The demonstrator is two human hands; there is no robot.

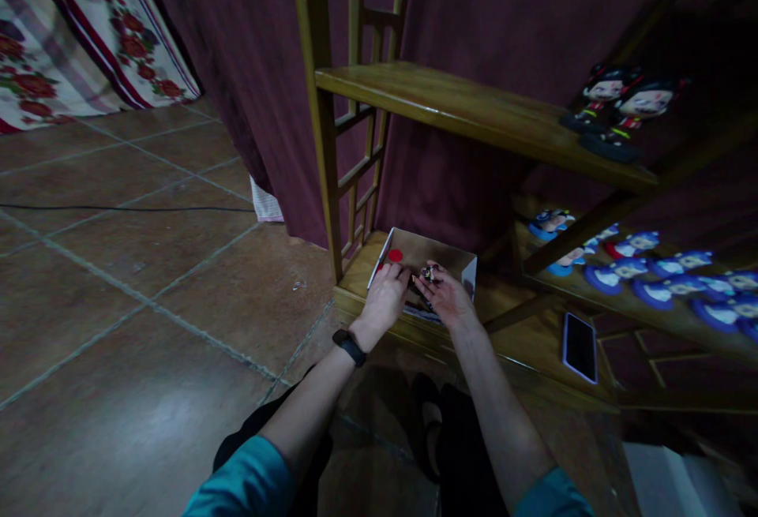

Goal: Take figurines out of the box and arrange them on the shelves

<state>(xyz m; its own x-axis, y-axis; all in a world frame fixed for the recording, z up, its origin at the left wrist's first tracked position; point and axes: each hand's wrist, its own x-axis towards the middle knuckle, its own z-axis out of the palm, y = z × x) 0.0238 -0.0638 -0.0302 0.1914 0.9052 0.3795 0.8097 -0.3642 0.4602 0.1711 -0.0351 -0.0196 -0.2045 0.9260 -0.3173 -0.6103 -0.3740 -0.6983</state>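
A shallow cardboard box (438, 249) with pale edges sits on the lowest wooden shelf, and both my hands are over it. In my right hand (451, 301) is a small dark figurine (429, 272) with gold-coloured bits, pinched between thumb and fingers, palm turned up. My left hand (388, 293), with a black band on its wrist, is palm down at the box's left side. Its fingers are bent together, the tips close to the figurine; what they hold, if anything, is hidden. A red disc (395, 255) shows inside the box beyond the left hand.
Above the box runs a wooden shelf (438, 99) with two black-haired figurines (643, 106) on its right end. Several blue-based figurines (616, 272) stand on the right-hand shelf. A phone (579, 347) lies on the lower shelf. A cable (130, 207) crosses the tiled floor.
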